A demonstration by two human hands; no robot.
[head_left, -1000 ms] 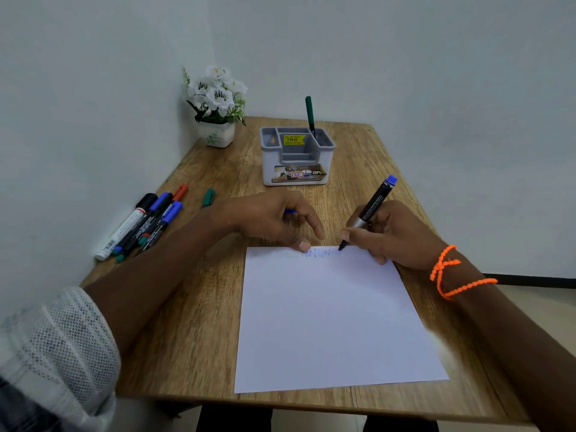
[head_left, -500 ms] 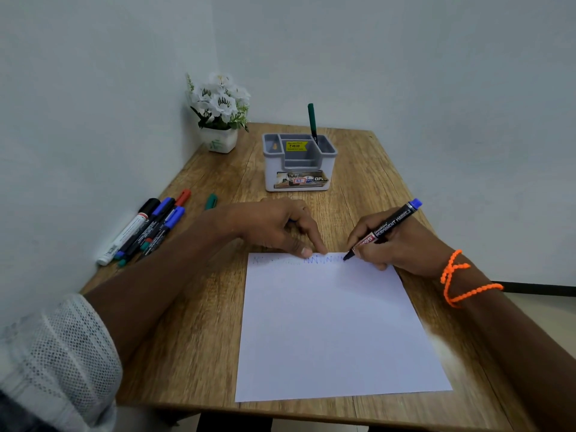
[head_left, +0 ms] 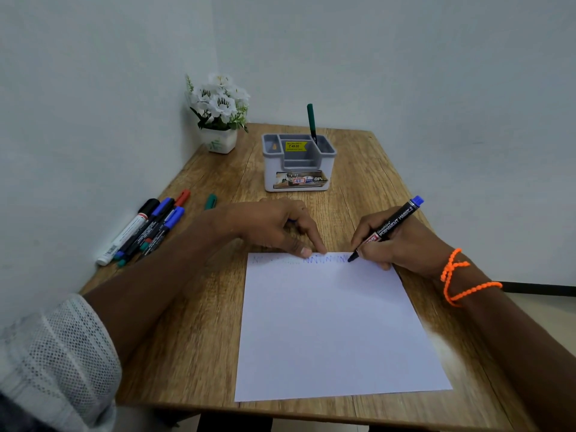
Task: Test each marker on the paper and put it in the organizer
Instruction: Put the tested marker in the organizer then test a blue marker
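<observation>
- My right hand [head_left: 402, 244] is closed around a black marker with a blue end [head_left: 393, 224]. Its tip touches the far edge of the white paper [head_left: 333, 325].
- A row of blue zigzag lines [head_left: 325, 260] runs along that far edge, left of the tip.
- My left hand [head_left: 274, 227] is curled, and its fingertips [head_left: 305, 251] press down on the far edge of the paper. A bit of blue peeks out under the fingers, but I cannot tell what it is.
- The paper lies flat on the wooden table [head_left: 193, 338], near me.
- The gray organizer [head_left: 298, 163] stands farther back on the table, apart from my hands. A green marker [head_left: 311, 123] sticks up out of its right back slot.
- A bunch of markers [head_left: 146, 230] lies on the left side of the table. A green cap [head_left: 210, 201] lies just right of them.
- A pot of white flowers [head_left: 218, 113] sits in the far left corner.
- An orange bead string [head_left: 461, 279] is around my right wrist.
</observation>
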